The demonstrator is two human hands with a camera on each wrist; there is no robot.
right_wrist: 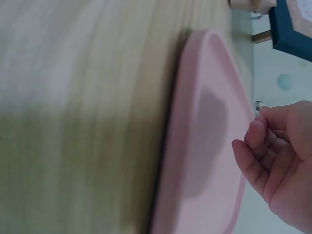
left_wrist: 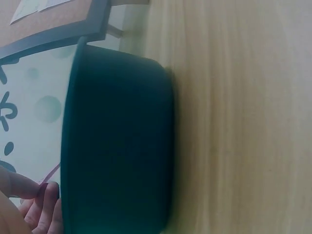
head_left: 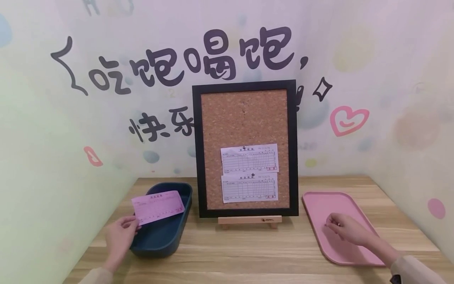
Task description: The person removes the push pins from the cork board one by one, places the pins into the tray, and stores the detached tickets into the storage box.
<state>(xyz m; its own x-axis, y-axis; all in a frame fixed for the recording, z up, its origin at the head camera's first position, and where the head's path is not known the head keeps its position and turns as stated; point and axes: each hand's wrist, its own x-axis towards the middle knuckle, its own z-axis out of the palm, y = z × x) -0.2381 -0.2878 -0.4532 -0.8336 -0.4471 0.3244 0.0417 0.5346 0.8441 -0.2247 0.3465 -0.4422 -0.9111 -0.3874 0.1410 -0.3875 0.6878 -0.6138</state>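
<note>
Wood-grained tabletop [head_left: 244, 252] before a pastel wall [head_left: 383, 67]. Nearest, I log the left hand [head_left: 120, 237], thumb and fingers pinching a thin pink printed paper slip [head_left: 159, 207] by its lower left corner, over a dark blue rounded bin [head_left: 152, 251]. Right hand [head_left: 349, 228]: fingertips closed on a small shiny pin-like object [right_wrist: 259, 105] above a shallow pale pink tray [head_left: 324, 201]. I judge the slip nearly weightless, limp, easily creased; best taken by an edge. Pin-like object likely light, stiff, easily dropped; I'd pinch its head. From the head view the slip hides part of the bin's inside, so I cannot vouch for contents; on the tray I see a shadow. Farther: black-framed cork board [head_left: 244, 118] on a light wooden stand [head_left: 244, 221], bearing two white printed slips [head_left: 250, 188], one above the other.
</note>
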